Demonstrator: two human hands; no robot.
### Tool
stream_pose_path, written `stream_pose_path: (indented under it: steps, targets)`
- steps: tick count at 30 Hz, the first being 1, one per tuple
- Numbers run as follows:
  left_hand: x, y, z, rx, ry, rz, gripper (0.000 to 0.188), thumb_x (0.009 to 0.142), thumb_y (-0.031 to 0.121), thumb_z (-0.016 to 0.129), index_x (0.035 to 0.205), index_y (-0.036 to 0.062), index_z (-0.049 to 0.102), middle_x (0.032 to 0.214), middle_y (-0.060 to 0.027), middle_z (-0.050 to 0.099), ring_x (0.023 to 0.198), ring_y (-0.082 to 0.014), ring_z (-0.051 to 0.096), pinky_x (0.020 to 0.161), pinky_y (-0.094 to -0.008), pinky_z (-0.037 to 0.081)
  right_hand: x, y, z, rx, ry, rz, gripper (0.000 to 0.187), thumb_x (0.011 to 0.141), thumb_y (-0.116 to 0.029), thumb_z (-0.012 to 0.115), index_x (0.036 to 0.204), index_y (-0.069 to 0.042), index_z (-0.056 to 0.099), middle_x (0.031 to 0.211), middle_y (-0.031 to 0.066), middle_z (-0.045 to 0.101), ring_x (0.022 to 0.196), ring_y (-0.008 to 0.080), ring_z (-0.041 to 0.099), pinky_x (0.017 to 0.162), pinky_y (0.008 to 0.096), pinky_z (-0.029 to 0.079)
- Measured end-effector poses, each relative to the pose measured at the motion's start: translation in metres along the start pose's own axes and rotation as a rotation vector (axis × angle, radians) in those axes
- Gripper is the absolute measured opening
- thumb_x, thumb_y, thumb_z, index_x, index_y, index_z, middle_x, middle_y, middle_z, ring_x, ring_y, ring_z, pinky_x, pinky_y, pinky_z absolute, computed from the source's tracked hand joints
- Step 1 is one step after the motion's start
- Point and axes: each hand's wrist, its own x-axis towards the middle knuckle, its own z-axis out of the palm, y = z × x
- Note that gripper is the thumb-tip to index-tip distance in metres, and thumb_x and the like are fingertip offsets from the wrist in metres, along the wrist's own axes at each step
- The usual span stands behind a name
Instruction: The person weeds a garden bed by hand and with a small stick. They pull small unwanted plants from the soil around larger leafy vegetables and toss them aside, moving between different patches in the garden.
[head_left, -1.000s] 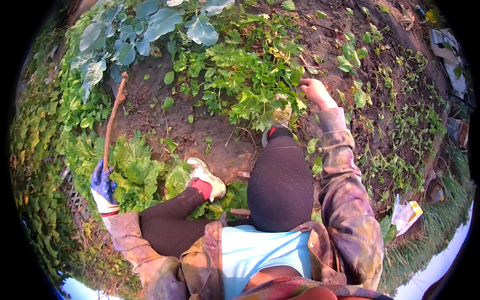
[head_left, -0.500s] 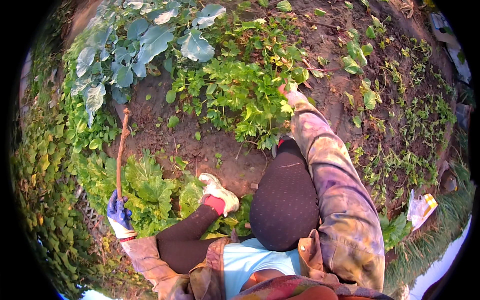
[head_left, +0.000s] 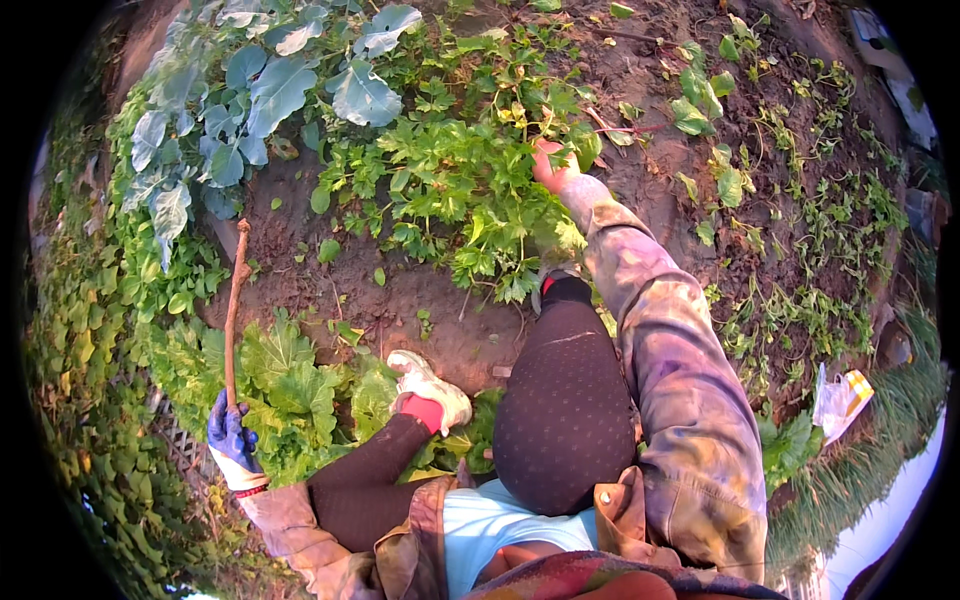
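Note:
Upright in my left hand [head_left: 232, 440], which wears a blue and white glove, stands a thin brown stick [head_left: 236, 310]; the gloved fingers wrap its lower end. My right hand [head_left: 553, 166] is bare and reaches into the right side of a clump of bright green, lobed-leaf plants [head_left: 440, 175]. It looks curled, its fingertips are partly lost among the leaves, and what it holds cannot be made out. A rounder green leaf [head_left: 586, 145] sits right beside it.
Broad blue-green leaves [head_left: 280, 92] grow at the far left. Low leafy greens [head_left: 290, 370] surround my white shoe [head_left: 430, 388]. Low vines [head_left: 800, 230] spread over soil at the right. A clear plastic bag [head_left: 838, 402] with yellow checks lies near the right grass edge.
My right hand has shifted left and slightly nearer, and more of it shows out of the leaves. The left hand still holds the stick, a little lower in the picture.

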Motion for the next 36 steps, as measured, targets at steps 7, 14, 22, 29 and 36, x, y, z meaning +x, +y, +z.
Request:
stream_pose_path:
  steps: [7, 14, 22, 29, 36]
  targets:
    - [-0.013, 0.005, -0.010, 0.019, 0.034, -0.014, 0.036, 0.093, 0.014, 0.055, 0.128, 0.0054, 0.053, 0.090, -0.0047, 0.065, 0.047, -0.0013, 0.041, 0.041, -0.0153, 0.032, 0.020, -0.013, 0.012, -0.350, 0.026, 0.017, 0.020, 0.087, -0.022, 0.055, 0.089, -0.004, 0.062, 0.082, 0.0122, 0.066, 0.077, 0.0258, 0.064, 0.069, 0.0347, 0.051]
    - [-0.011, 0.009, -0.006, 0.005, 0.011, -0.016, 0.035, 0.093, 0.013, 0.055, 0.127, 0.0044, 0.053, 0.089, -0.0050, 0.065, 0.049, -0.0018, 0.042, 0.042, -0.0150, 0.034, 0.014, -0.011, 0.004, -0.631, 0.137, -0.011, 0.020, 0.086, -0.023, 0.054, 0.084, -0.005, 0.063, 0.078, 0.0119, 0.066, 0.073, 0.0266, 0.063, 0.066, 0.0349, 0.050]
    - [-0.013, 0.012, -0.008, 0.024, 0.018, -0.033, 0.036, 0.093, 0.013, 0.055, 0.128, 0.0046, 0.052, 0.092, -0.0053, 0.065, 0.048, -0.0017, 0.041, 0.042, -0.0148, 0.033, -0.038, -0.109, -0.003, -1.192, 0.071, -0.185, 0.018, 0.086, -0.014, 0.050, 0.092, -0.004, 0.064, 0.089, 0.0158, 0.067, 0.083, 0.0319, 0.064, 0.069, 0.0380, 0.050]
    - [-0.015, -0.002, -0.013, 0.010, 0.011, 0.007, 0.036, 0.094, 0.014, 0.055, 0.128, 0.0037, 0.052, 0.093, -0.0060, 0.065, 0.055, -0.0031, 0.047, 0.045, -0.0153, 0.036, -0.209, -0.129, -0.072, -0.774, 0.356, -0.120, 0.030, 0.087, 0.000, 0.051, 0.116, 0.000, 0.060, 0.111, 0.0148, 0.062, 0.105, 0.0254, 0.058, 0.094, 0.0310, 0.043]
    - [-0.015, 0.004, 0.009, 0.387, -0.049, 0.269, 0.035, 0.088, 0.014, 0.061, 0.120, -0.0012, 0.059, 0.110, -0.0129, 0.066, 0.097, -0.0186, 0.063, 0.084, -0.0308, 0.048, -0.461, -0.033, -0.243, -1.232, -0.256, 0.452, 0.043, 0.082, -0.007, 0.051, 0.123, -0.015, 0.057, 0.124, 0.0185, 0.054, 0.104, 0.0372, 0.059, 0.090, 0.0413, 0.047]
